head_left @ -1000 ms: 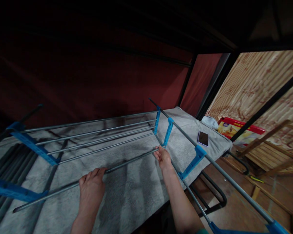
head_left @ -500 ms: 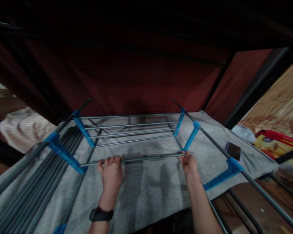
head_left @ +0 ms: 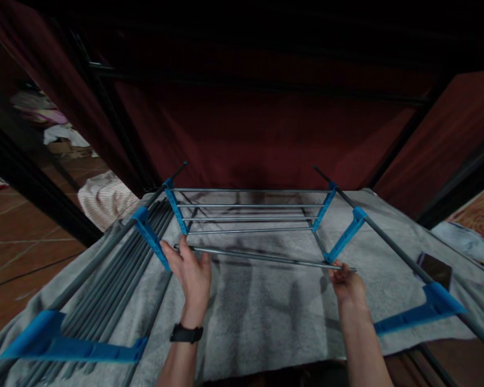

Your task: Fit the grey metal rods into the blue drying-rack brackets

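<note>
A loose grey metal rod (head_left: pixel 262 257) slants across the middle of a rack frame, its left end farther from me. My right hand (head_left: pixel 347 282) pinches it close to its right end, just below a blue plastic bracket (head_left: pixel 344 236). At the other end, my left hand (head_left: pixel 191 274) is open with fingers spread; the rod passes behind them, and whether they touch it is unclear. Those fingertips are beside the left blue bracket (head_left: pixel 153 236). Beyond, several fitted rods (head_left: pixel 246 219) span the far pair of brackets. The near-left bracket (head_left: pixel 76 346) has no rod fitted.
Several loose grey rods (head_left: pixel 116 285) lie side by side at left on a grey cloth (head_left: pixel 258 322). A phone (head_left: pixel 435 271) rests on the cloth at right, by the near-right bracket (head_left: pixel 421 312). Dark red panels (head_left: pixel 266 134) in a black frame stand behind.
My left hand has loosened its grip, spread its fingers and moved toward the rod's left end. That end has swung away from the left bracket. My right hand still pinches the other end.
</note>
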### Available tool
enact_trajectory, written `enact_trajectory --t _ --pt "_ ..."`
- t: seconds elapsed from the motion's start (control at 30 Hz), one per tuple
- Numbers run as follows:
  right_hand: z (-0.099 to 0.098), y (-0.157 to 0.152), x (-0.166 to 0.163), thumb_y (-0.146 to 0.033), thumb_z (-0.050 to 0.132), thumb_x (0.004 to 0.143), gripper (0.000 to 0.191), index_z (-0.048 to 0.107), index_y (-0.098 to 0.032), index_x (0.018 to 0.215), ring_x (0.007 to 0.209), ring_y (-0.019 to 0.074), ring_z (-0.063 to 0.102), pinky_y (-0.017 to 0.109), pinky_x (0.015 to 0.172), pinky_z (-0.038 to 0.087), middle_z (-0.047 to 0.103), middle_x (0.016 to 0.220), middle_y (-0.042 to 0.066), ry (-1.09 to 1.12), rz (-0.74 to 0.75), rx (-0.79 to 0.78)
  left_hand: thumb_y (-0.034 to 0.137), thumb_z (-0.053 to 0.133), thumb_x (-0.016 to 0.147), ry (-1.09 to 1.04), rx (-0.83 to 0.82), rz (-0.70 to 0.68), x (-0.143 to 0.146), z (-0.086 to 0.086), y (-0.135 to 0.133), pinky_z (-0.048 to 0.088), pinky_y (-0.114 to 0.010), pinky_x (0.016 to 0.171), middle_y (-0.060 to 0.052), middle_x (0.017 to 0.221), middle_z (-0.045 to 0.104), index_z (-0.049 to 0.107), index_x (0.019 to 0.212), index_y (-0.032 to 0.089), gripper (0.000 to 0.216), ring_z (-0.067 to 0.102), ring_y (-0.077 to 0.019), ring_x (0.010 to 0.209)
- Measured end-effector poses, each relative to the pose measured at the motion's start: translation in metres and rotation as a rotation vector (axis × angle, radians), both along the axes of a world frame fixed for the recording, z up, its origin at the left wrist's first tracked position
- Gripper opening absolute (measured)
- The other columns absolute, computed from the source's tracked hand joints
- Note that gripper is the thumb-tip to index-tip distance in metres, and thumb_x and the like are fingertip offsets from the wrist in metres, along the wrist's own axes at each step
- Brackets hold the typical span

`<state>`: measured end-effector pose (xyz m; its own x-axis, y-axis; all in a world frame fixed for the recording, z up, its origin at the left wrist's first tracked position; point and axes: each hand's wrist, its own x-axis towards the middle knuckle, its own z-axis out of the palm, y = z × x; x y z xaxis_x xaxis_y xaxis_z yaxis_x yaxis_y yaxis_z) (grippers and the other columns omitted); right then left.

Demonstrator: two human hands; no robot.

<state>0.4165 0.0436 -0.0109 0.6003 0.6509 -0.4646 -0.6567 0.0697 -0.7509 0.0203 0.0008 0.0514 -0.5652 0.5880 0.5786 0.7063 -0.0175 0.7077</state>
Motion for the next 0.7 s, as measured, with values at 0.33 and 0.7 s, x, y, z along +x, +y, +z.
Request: enact_trajectory --t 0.33,0.7 --pt "-0.009 0.005 0.002 0.001 0.046 0.078 0.031 0.046 -0.026 0.094 0.055 0.0119 0.067 0.026 0.055 0.06 0.069 0.076 -0.004 -0.038 0.025 -0.002 0.029 0.074 0.079 -0.852 0.301 -0.369 -0.005 0.002 0.018 0.053 -0.041 0.095 -0.015 0.136 0.06 0.038 0.15 0.03 0.08 0.071 -0.0232 0.102" --pt "-0.012 0.006 -0.004 0.006 0.047 0.07 0.044 0.041 -0.028 0.098 0.06 0.0128 0.07 0.028 0.057 0.061 0.069 0.078 -0.007 0.04 0.028 -0.015 0.028 0.08 0.076 -0.86 0.369 -0.44 0.004 0.027 0.021 0.056 -0.031 0.073 -0.005 0.091 0.075 0.01 0.159 0.03 0.109 0.072 -0.0197 0.085"
